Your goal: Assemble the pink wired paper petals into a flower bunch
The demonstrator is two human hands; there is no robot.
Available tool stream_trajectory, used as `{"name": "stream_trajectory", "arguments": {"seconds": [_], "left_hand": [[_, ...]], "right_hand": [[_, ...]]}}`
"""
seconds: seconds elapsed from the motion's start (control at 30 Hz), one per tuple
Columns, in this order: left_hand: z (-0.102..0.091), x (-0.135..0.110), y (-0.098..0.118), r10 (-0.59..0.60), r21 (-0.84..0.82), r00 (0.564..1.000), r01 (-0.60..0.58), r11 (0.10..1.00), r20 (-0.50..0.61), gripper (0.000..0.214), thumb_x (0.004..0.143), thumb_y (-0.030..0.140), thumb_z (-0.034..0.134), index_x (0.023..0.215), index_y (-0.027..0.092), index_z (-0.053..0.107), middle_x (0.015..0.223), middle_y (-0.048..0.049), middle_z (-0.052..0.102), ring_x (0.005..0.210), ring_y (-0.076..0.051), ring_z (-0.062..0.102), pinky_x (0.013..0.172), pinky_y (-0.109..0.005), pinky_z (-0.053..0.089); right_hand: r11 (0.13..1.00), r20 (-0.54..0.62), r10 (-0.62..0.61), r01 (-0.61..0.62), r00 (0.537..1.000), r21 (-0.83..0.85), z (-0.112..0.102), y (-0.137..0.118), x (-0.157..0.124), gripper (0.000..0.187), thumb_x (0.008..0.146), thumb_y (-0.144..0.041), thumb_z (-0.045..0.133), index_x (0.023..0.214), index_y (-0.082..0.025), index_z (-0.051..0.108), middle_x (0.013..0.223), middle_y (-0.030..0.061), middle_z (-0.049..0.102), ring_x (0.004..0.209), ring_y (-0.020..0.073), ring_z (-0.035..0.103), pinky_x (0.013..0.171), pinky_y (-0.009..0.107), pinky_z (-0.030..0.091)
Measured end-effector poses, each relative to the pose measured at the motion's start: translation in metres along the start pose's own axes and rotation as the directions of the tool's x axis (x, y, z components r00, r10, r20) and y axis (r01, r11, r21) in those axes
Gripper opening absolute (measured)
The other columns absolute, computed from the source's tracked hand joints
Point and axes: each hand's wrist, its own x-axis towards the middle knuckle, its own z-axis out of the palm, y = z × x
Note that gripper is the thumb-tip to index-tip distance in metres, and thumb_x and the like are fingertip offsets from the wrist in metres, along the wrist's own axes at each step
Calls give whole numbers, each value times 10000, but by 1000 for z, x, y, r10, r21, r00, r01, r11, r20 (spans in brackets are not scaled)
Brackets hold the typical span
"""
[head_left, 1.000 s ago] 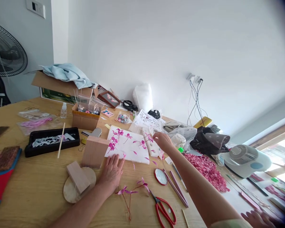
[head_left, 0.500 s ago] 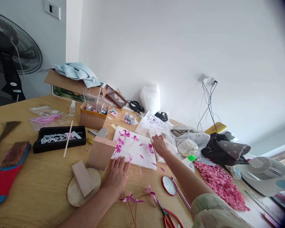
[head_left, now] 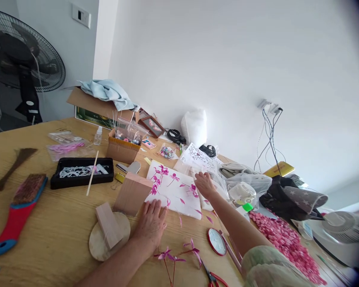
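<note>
A white foam sheet (head_left: pixel 167 194) lies on the table with several magenta flowers and loose petals on it. My left hand (head_left: pixel 152 223) rests flat, palm down, by its near left edge, fingers stretched and slightly apart, beside a wooden block (head_left: pixel 134 195). At the sheet's right edge, next to a plastic-wrapped packet, is my right hand (head_left: pixel 205 185); its fingers are curled and close together, and anything between their tips is hidden. Below my hands are a stemmed purple flower spray (head_left: pixel 175 259), red-handled pliers (head_left: pixel 214 277) and a small round red-rimmed dish (head_left: pixel 217 241).
To the left are a bristle brush (head_left: pixel 20 211), a black tray (head_left: pixel 56 179) and a wooden disc (head_left: pixel 122 229) with a small block on it. Pink pieces (head_left: pixel 287 243) are heaped at right, near plastic bags (head_left: pixel 248 185). A cardboard box (head_left: pixel 122 151) stands behind.
The whole view has shifted, so things appear slightly further right. My left hand stays by the sheet; my right hand has moved slightly right, off the flower at the sheet's right edge.
</note>
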Motion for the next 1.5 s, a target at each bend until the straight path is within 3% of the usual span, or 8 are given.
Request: {"name": "stream_trajectory", "arguments": {"seconds": [0.27,0.73,0.97,1.13,1.3,1.37,1.4,1.5], "left_hand": [[-9,-2,2,9,6,1000,-9,1000,7,411,805,256,449,1209,187,461,1292,-144,412,1189,-293,357,999,-455,210],[0,-2,1,14,15,998,-13,1000,-61,407,798,272,472,1197,190,469,1266,-145,430,1162,-290,375,986,-455,209],[-3,-2,1,22,37,998,-20,999,-54,422,797,276,472,1210,187,462,1266,-153,434,1157,-299,389,978,-458,225],[-3,-1,0,24,46,999,-22,999,-39,427,794,272,475,1213,191,461,1276,-150,429,1166,-301,386,976,-456,239],[0,-2,-1,32,37,998,-30,999,-51,418,797,259,462,1210,192,462,1276,-150,428,1178,-298,373,975,-461,237],[0,-2,-1,36,31,997,-34,999,-63,406,803,251,449,1204,189,467,1269,-149,434,1177,-293,372,977,-462,231],[0,-2,-2,38,24,997,-37,999,-68,399,806,246,444,1200,189,471,1265,-147,436,1177,-289,371,979,-462,227],[-2,-2,-3,49,2,996,-49,999,-72,384,813,233,430,1192,187,475,1259,-143,440,1179,-278,366,986,-455,220]], "right_hand": [[1000,39,-1,2,999,-31,-13,20,-8,207,747,-64,470,689,-146,651,875,127,555,892,243,405,725,374,258],[998,78,49,-46,996,-44,-21,32,-4,215,748,-61,477,678,-157,656,874,116,560,907,247,415,733,375,257],[992,64,91,-97,994,84,-35,34,-8,212,727,-42,487,640,-159,641,905,110,551,934,242,397,751,371,250],[925,16,240,-234,971,299,-54,45,-19,193,742,-83,486,628,-166,617,837,89,578,900,230,425,728,351,264],[735,61,396,-356,916,577,-75,45,-44,172,769,-242,463,693,-179,605,659,25,592,655,158,500,589,271,319],[592,81,424,-344,902,729,-86,36,-61,210,773,-313,443,700,-172,580,585,-4,562,550,122,482,539,245,326],[465,100,435,-318,895,826,-93,29,-71,221,760,-350,456,690,-171,565,570,-15,548,522,109,469,524,237,327],[-208,242,424,-166,873,964,-116,5,-103,250,618,-400,614,643,-165,532,558,-31,518,479,77,418,488,218,306]]}}
